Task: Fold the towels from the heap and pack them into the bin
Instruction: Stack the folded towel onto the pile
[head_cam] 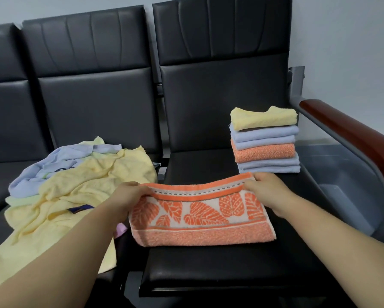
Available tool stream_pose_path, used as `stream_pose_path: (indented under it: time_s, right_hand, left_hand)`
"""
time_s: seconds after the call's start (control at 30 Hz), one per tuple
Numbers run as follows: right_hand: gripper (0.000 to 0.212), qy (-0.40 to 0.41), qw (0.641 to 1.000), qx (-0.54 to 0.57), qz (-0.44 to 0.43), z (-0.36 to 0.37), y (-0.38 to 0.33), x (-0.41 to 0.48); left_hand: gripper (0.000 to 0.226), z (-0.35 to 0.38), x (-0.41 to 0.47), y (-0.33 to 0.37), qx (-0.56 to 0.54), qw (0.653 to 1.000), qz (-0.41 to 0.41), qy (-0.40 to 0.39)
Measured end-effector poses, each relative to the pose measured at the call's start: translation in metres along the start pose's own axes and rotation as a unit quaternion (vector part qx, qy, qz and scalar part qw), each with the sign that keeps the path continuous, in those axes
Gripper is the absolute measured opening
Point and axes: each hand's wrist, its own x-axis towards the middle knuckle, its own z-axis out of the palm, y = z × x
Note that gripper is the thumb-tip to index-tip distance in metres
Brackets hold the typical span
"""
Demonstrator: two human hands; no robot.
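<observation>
While left hand [128,196] and right hand [267,192] each pinched a far corner, towel [200,218] lay part-folded on seat [208,263] at centre. It looked soft, light and limp, likely to sag unless taken by corners or hem. Both forearms reached forward, knuckles up, fingers curled over the hem at 10 and 2 o'clock. Heap [75,181] sat at 9 o'clock, stack [264,141] at 1, bin [342,174] at 3.

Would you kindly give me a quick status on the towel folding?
Left hand, right hand pinch far edge of orange towel. Folded stack behind, heap left. Nothing blocking.
</observation>
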Motion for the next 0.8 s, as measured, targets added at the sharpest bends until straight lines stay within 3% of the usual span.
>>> stream_pose_path:
  time_s: [0.07,0.2,0.37,0.53,0.8]
  right_hand:
    - [0.020,0.028,0.999,-0.043,-0.008,0.009,0.007,0.010]
    - [0.018,0.051,0.975,-0.215,0.004,0.011,0.019,0.023]
    - [0.015,0.089,0.965,-0.244,0.048,-0.003,0.025,0.033]
    - [0.012,0.113,0.956,-0.265,0.049,-0.001,0.031,0.042]
    - [0.020,0.125,0.939,-0.318,0.047,0.001,0.035,0.055]
  left_hand:
    - [0.024,0.010,0.007,-0.006,-0.014,1.000,0.019,0.021]
    - [0.020,0.026,0.016,-0.013,0.097,0.993,0.062,0.037]
    - [0.019,0.032,0.022,-0.009,0.118,0.991,0.058,-0.012]
    - [0.006,0.041,0.032,-0.011,0.200,0.974,0.096,0.036]
    - [0.021,0.051,0.044,-0.015,0.271,0.950,0.132,0.079]
